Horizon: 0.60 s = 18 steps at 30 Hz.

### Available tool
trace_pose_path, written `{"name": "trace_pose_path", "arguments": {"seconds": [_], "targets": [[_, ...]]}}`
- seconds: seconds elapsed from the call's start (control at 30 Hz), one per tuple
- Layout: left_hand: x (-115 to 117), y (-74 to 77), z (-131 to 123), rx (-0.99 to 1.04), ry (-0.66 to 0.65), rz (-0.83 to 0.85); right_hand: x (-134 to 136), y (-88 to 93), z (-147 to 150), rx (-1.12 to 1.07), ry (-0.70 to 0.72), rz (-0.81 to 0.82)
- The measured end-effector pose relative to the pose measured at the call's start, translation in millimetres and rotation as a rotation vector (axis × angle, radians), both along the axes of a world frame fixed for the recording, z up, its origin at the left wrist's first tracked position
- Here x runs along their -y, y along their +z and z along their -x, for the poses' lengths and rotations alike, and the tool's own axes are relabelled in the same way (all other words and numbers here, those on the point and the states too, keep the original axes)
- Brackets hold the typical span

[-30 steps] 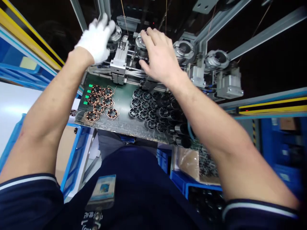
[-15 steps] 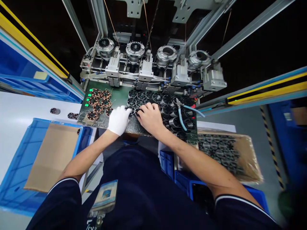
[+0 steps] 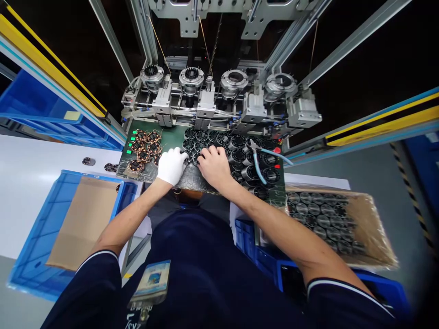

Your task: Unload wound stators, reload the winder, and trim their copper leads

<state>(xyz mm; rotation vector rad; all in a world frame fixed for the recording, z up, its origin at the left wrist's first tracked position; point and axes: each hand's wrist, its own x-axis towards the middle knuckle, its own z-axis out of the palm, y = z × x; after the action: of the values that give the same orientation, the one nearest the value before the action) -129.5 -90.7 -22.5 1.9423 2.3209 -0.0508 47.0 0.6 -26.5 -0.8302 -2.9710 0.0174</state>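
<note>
My left hand (image 3: 171, 166), in a white glove, is at the front of the bench (image 3: 192, 182) with its fingers curled on the edge of a black stator core (image 3: 188, 156). Just to its right, my bare right hand (image 3: 215, 168) bends its fingers over the neighbouring stator core (image 3: 196, 158). Both cores sit at the front left of a block of black-topped stator cores (image 3: 201, 135), and my fingers partly cover them. Copper-wound stators (image 3: 143, 155) are clustered left of my glove.
Light-blue-handled pliers (image 3: 257, 162) lie across the cores at right. A winding machine (image 3: 207, 103) with several round holders stands behind. A blue tray (image 3: 41, 219) with cardboard is at left; a plastic-lined box (image 3: 373, 228) of cores is at right.
The camera view has shifted slightly. Both hands stay at the same front cores, with hardly any movement of the fingers.
</note>
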Motion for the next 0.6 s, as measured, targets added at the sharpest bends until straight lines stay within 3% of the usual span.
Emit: {"name": "trace_pose_path", "arguments": {"seconds": [0.17, 0.3, 0.5, 0.6], "targets": [[-4.8, -2.7, 2.5, 0.027, -0.007, -0.023, -1.5, -0.1, 4.4, -0.044, -0.004, 0.031], [-1.0, 6.0, 4.3, 0.077, -0.042, -0.056, 4.7, 8.1, -5.2, -0.142, 0.012, 0.079], [25.0, 44.0, 12.2, 0.274, -0.042, -0.179, 14.9, 42.7, -59.3, -0.405, 0.027, 0.192], [13.6, 70.5, 22.9, 0.543, 0.008, -0.344, -6.9, 71.1, -83.4, -0.568, -0.039, 0.256]]}}
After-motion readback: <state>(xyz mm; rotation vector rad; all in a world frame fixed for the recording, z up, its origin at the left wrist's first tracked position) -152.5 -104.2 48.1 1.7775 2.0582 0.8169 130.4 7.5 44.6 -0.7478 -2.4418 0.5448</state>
